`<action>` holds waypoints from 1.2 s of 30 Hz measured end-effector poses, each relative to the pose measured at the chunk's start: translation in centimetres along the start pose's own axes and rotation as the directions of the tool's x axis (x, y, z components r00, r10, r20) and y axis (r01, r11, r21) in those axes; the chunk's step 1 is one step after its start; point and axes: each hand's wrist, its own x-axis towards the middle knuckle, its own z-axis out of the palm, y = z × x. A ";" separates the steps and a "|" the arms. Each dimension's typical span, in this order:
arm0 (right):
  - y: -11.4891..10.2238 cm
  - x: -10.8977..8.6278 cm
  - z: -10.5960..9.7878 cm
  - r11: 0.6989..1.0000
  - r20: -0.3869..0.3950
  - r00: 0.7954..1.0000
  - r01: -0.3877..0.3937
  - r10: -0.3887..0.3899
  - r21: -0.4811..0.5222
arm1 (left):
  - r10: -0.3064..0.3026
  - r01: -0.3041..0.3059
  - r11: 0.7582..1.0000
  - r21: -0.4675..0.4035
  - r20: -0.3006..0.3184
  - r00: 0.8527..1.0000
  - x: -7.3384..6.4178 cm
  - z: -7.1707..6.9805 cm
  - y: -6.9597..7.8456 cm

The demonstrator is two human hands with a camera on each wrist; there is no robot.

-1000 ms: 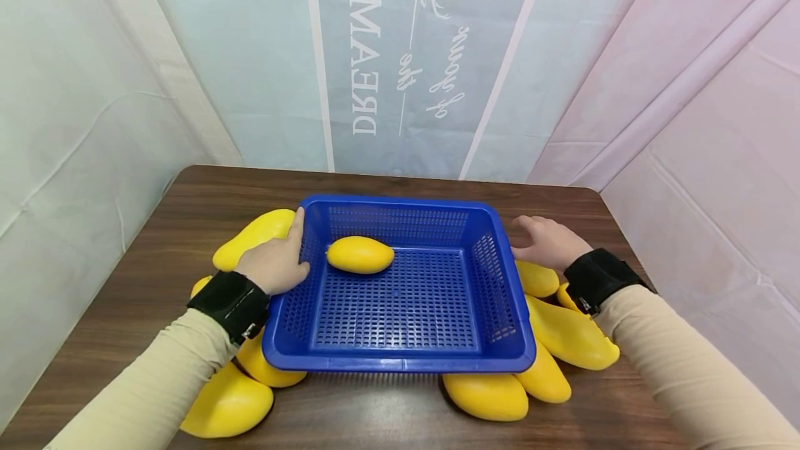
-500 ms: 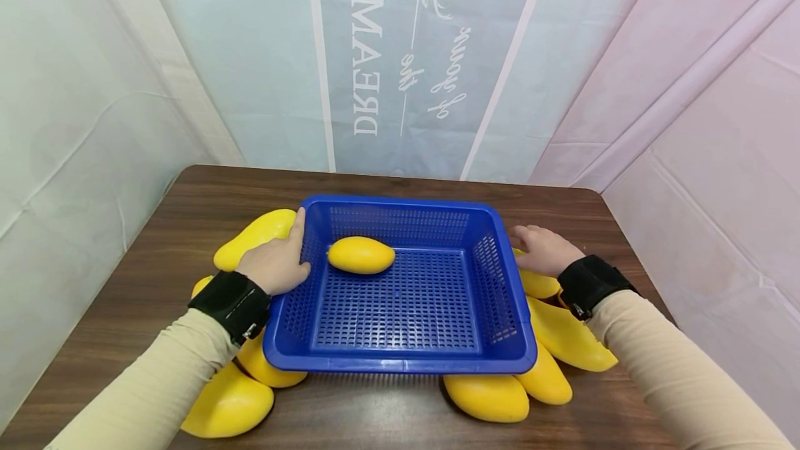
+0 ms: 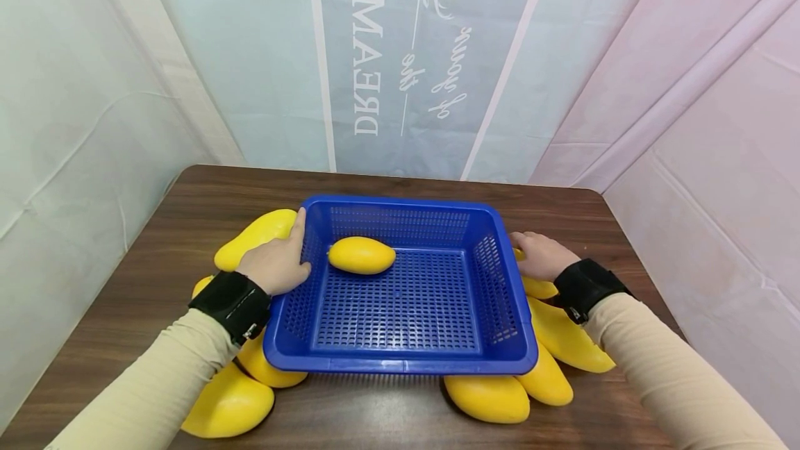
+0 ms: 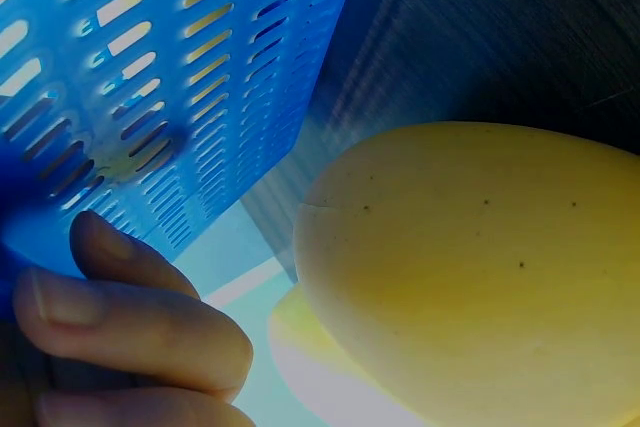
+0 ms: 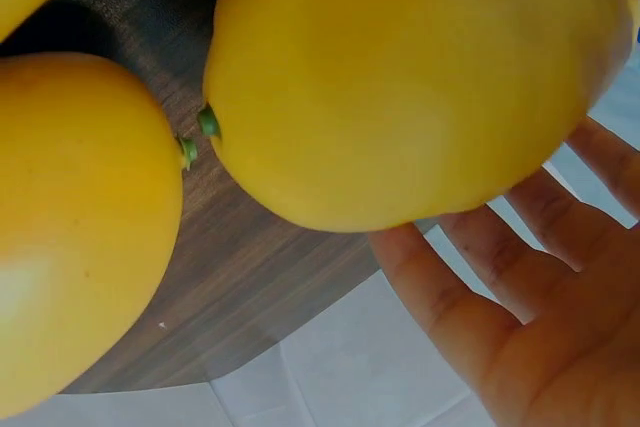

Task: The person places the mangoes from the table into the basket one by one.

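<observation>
A blue plastic basket (image 3: 400, 366) stands mid-table, with one yellow mango (image 3: 361, 255) lying in its far left part. My left hand (image 3: 273, 264) holds the basket's left rim, index finger stretched along it. Its other fingers (image 4: 140, 332) curl against the perforated wall in the left wrist view. On the right, my right hand (image 3: 544, 255) is over a mango (image 3: 539, 288) beside the basket's right wall. In the right wrist view, its spread fingers (image 5: 500, 252) bend around the far side of that mango (image 5: 400, 87), whose short green stem shows.
More mangoes lie along both sides of the basket: a long one (image 3: 569, 339) and a rounder one (image 3: 487, 398) on the right, others (image 3: 228, 405) on the left. The dark wooden table (image 3: 369, 415) ends at a cloth backdrop (image 3: 275, 89) behind and on both sides.
My right hand has moved slightly left and down onto the mango beside the basket, its fingers closing in on it. The left hand and the basket stay where they were.
</observation>
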 end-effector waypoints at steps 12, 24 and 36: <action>0.2 0.2 0.5 1.000 0.025 1.000 -0.001 0.001 -0.002 | -0.008 0.008 1.000 -0.014 0.001 1.000 0.1 0.2 -0.1; -0.3 0.0 0.2 1.000 0.052 0.998 0.023 -0.022 -0.015 | -0.003 0.002 1.000 -0.020 -0.005 1.000 0.1 0.3 -0.2; 0.1 0.6 0.7 0.995 0.028 0.995 0.095 -0.095 -0.029 | -0.004 0.004 1.000 -0.018 -0.005 1.000 0.4 0.5 -0.4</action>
